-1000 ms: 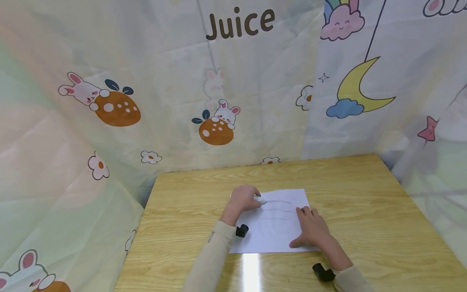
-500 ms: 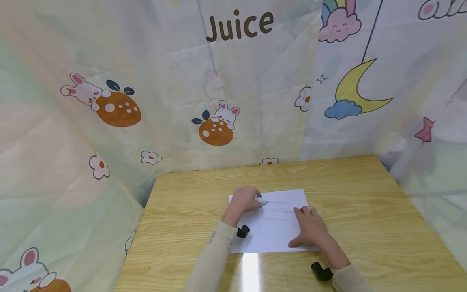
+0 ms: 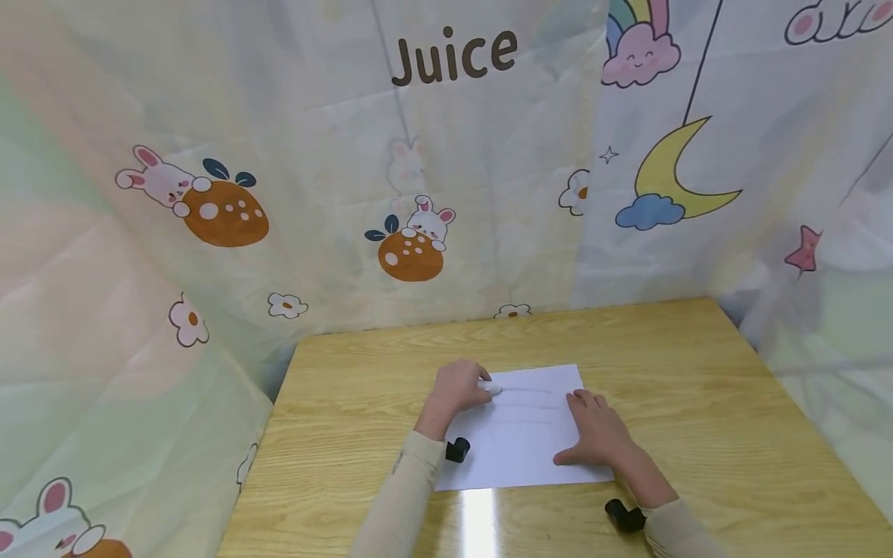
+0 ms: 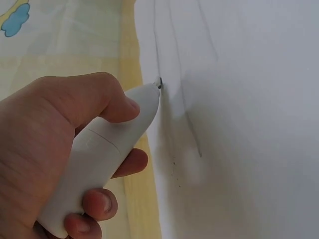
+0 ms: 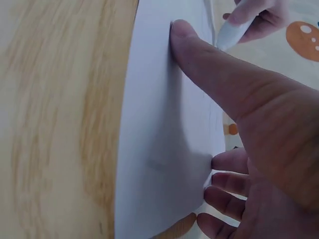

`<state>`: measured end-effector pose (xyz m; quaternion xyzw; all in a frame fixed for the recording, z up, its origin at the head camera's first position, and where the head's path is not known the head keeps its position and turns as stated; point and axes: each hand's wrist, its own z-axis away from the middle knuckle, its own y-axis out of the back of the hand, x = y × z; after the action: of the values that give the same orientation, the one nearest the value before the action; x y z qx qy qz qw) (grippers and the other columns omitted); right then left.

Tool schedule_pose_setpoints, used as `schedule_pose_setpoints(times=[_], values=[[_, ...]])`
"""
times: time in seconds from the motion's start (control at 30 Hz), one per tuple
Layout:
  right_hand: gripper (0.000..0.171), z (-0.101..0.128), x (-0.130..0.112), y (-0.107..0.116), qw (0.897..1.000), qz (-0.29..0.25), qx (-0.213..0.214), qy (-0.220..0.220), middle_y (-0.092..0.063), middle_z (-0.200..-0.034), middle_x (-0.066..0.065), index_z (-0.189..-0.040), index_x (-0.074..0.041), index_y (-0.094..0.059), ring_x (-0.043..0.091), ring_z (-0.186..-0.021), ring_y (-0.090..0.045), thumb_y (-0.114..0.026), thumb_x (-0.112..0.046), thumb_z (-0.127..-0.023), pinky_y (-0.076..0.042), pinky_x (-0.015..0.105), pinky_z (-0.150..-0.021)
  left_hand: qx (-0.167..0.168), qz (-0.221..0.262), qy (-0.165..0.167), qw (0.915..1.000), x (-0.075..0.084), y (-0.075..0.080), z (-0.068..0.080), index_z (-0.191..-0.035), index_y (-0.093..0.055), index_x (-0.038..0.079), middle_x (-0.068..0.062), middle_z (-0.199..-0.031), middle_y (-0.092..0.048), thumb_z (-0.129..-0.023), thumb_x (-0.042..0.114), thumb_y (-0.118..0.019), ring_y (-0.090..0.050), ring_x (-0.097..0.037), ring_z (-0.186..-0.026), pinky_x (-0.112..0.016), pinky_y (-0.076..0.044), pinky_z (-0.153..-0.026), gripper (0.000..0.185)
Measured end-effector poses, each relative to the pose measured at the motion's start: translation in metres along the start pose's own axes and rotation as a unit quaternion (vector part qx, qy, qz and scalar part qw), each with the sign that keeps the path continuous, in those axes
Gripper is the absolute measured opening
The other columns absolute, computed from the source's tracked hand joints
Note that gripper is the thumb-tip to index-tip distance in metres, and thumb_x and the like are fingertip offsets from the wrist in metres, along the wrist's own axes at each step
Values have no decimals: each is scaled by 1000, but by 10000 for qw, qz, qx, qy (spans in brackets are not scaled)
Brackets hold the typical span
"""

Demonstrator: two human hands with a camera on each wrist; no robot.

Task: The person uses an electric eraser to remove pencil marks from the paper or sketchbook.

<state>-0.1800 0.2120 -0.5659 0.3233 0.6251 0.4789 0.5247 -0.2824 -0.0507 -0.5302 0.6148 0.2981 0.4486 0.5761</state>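
Observation:
A white sheet of paper (image 3: 519,442) with faint grey pencil lines lies on the wooden table (image 3: 363,418). My left hand (image 3: 456,390) grips a white pen-shaped tool (image 4: 107,149), its tip (image 4: 159,83) touching the paper (image 4: 249,124) near the sheet's far left edge, at the end of a line. My right hand (image 3: 594,434) lies flat on the right side of the sheet, fingers straight, pressing it down (image 5: 199,59). In the right wrist view the white tool (image 5: 230,31) shows beyond the thumb.
Cartoon-printed curtains (image 3: 418,194) with the word "Juice" close in the table at the back and both sides. Black wrist camera mounts (image 3: 457,449) (image 3: 623,516) sit on both sleeves. Bare wood lies to the left and right of the paper.
The left hand and the tool's tip have slid slightly left along the upper pencil line. The right hand stays flat on the paper.

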Motion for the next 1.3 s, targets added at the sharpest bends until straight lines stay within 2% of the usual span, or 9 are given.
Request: schedule_pose_setpoints(times=[0.17, 0.37, 0.57, 0.77, 0.93, 1.17, 1.3], values=[[119, 1, 0, 1, 9999, 5, -58, -103, -42, -139, 30, -139, 8, -44, 48, -119, -40, -86, -63, -54, -39, 61, -90, 2, -200, -86, 9998, 7, 1, -6, -102, -77, 25, 10, -98, -70, -79, 35, -72, -52, -6, -67, -25, -41, -51, 26], [114, 2, -2, 2, 9998, -108, -93, -157, -42, -138, 29, -140, 3, -46, 50, -120, -39, -87, -59, -54, -37, 64, -90, -59, -257, 48, 9996, 6, -1, -6, -104, -77, 26, 10, -98, -70, -79, 34, -71, -51, -7, -65, -24, -41, -50, 27], [111, 0, -3, 1, 9999, -106, -66, -45, -40, -139, 28, -141, -2, -47, 50, -120, -38, -86, -60, -55, -36, 66, -88, -83, -139, -175, 9997, 7, 1, -5, -104, -77, 25, 9, -97, -71, -79, 35, -70, -51, -6, -66, -23, -41, -53, 28], [111, -1, -4, 0, 9998, -121, -152, -97, -40, -139, 28, -142, -2, -47, 49, -120, -37, -86, -60, -55, -34, 66, -89, 0, -142, 79, 9999, 4, 1, -1, -100, -78, 25, 10, -98, -70, -77, 33, -73, -52, -6, -69, -24, -42, -54, 25], [111, -1, -4, -2, 9998, -96, -172, -104, -40, -139, 28, -142, -2, -47, 50, -120, -37, -87, -59, -55, -33, 67, -90, -50, -78, -161, 9998, 3, -2, -1, -103, -77, 24, 9, -99, -70, -79, 34, -70, -53, -6, -70, -23, -42, -55, 27], [112, 1, -4, -3, 9995, -121, -249, -117, -39, -140, 29, -142, -2, -46, 51, -121, -36, -86, -61, -56, -34, 67, -90, -122, -198, 125, 9997, -1, -2, 0, -100, -78, 26, 11, -100, -70, -78, 33, -74, -58, -6, -78, -25, -46, -60, 23], [111, 1, -2, -2, 9997, -127, -182, -127, -39, -140, 29, -142, -2, -47, 51, -121, -36, -86, -60, -56, -33, 67, -90, -104, -216, -263, 9994, 3, -5, -6, -101, -78, 26, 10, -96, -70, -78, 33, -71, -56, -6, -72, -24, -44, -57, 25]])
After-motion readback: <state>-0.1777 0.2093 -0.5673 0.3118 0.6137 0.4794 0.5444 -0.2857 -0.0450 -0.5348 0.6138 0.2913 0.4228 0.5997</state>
